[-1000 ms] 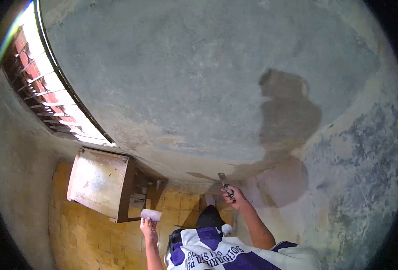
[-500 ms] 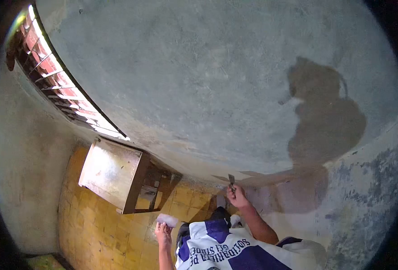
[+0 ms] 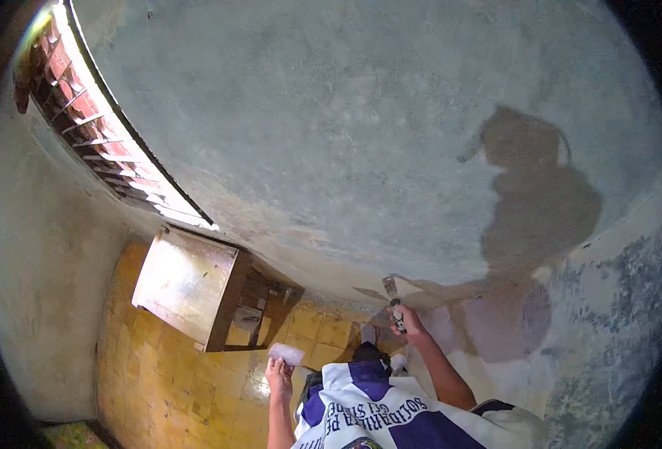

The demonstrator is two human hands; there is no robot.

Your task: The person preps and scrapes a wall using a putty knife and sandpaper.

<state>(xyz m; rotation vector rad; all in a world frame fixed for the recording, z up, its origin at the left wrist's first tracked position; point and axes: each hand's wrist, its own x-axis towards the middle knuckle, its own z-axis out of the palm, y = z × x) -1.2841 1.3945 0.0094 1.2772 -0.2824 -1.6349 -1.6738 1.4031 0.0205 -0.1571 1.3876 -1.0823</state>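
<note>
My right hand (image 3: 408,321) is closed around the dark handle of a putty knife (image 3: 391,287). Its flat metal blade points up toward the lower part of the grey wall (image 3: 361,150), right by the wall in this view. Lower and to the left, my left hand (image 3: 278,372) grips a pale pinkish rectangular piece (image 3: 287,354) by its near edge, held over the tiled floor. What that piece is made of, I cannot tell. Between the two arms shows a white and purple shirt (image 3: 368,408) with dark lettering.
A worn wooden cabinet (image 3: 188,278) with an open, shelved side stands against the wall at left. Above it is a barred window (image 3: 106,142). Yellow tiles (image 3: 166,382) cover the floor. Peeling paint marks the right wall (image 3: 608,337). A head-and-shoulders shadow (image 3: 533,187) falls on the wall.
The putty knife has turned so more of its blade and handle shows, and the right hand shifted slightly right. My left hand and the pale piece moved a little right and up.
</note>
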